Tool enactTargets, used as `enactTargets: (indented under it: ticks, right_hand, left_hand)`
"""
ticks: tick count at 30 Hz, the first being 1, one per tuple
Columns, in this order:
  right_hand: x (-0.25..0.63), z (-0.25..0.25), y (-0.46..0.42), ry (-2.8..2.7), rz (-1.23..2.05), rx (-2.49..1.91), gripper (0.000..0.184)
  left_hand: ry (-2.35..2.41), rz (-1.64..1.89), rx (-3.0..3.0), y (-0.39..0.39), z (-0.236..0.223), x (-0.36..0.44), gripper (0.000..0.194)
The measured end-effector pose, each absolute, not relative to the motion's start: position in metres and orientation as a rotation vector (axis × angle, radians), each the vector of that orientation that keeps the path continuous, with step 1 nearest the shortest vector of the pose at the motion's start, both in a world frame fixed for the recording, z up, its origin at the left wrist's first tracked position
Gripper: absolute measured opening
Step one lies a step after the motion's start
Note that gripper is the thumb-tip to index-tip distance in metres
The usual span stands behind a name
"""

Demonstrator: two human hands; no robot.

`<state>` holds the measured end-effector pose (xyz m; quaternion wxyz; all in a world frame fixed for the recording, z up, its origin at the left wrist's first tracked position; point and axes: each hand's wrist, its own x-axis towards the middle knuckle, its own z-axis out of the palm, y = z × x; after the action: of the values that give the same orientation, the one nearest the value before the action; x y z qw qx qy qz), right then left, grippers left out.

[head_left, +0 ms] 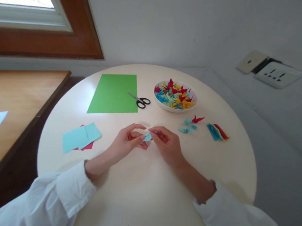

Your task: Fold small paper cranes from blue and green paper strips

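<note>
A small folded piece of light blue origami paper [147,137] is held between both hands above the middle of the round white table [135,194]. My left hand [128,139] pinches its left side between thumb and fingers. From the other side, my right hand [167,143] grips the right end, and its fingertips hide part of the folds. To the right of my right hand lie a red paper crane [198,119] and light blue paper cranes [188,129]. Left of my left hand, square sheets of light blue paper [77,137] overlap red paper [89,146].
A white bowl [175,110] full of colourful paper cranes stands at the back. Black-handled scissors [140,102] rest partly on a green sheet [113,93]. At the right lies a bundle of folded coloured papers [218,132]. A wooden desk [20,93] adjoins on the left.
</note>
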<state>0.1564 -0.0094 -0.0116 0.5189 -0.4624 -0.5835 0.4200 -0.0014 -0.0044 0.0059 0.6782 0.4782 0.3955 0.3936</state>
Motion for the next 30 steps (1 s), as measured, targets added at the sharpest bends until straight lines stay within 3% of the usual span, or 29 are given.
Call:
enactTargets:
  ticks: [15, 30]
  right_hand:
    - [0.1561, -0.0127, -0.0122, -1.580, 0.999, -1.008, 0.012]
    - [0.1551, -0.0146, -0.0107, -1.542, 0.989, -0.983, 0.006]
  left_hand:
    - [0.971, 1.001, 1.027, -0.0019, 0.0104, 0.0004, 0.009]
    - [0.994, 0.982, 1.057, -0.0013, 0.0052, -0.0023, 0.012]
